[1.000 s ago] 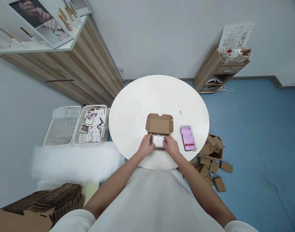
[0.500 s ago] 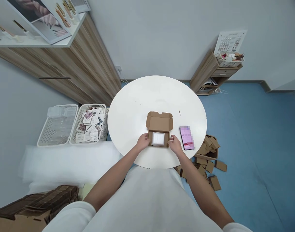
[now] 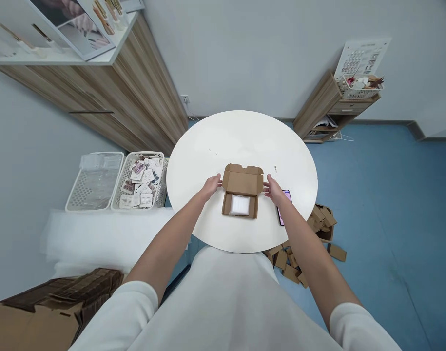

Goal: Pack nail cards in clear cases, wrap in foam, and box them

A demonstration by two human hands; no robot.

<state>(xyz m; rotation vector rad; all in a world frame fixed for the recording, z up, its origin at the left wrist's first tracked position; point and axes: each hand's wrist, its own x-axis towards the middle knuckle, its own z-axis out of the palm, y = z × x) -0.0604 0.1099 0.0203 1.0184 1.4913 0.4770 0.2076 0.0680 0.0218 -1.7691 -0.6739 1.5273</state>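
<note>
A small brown cardboard box [image 3: 225,204] lies on the round white table [image 3: 208,141], its lid [image 3: 243,181] raised and tilted back. Inside sits a white wrapped packet [image 3: 240,205]. My left hand [image 3: 212,185] is at the lid's left side flap, fingers stretched toward it. At the right side flap is my right hand [image 3: 273,189], its fingers apart. Whether the fingertips touch the flaps is hard to make out. A phone [image 3: 281,217] lies partly under my right forearm.
Left of the table stand a white basket of printed cards [image 3: 144,181] and another with clear plastic packs [image 3: 100,180]. White sheeting [image 3: 109,239] and flattened cardboard [image 3: 36,321] lie nearer me. Small cardboard boxes [image 3: 290,273] lie on the floor at right.
Both hands have moved from the sides of the box's base up and away to the sides of the raised lid. The packet stays in the box. The view has shifted slightly.
</note>
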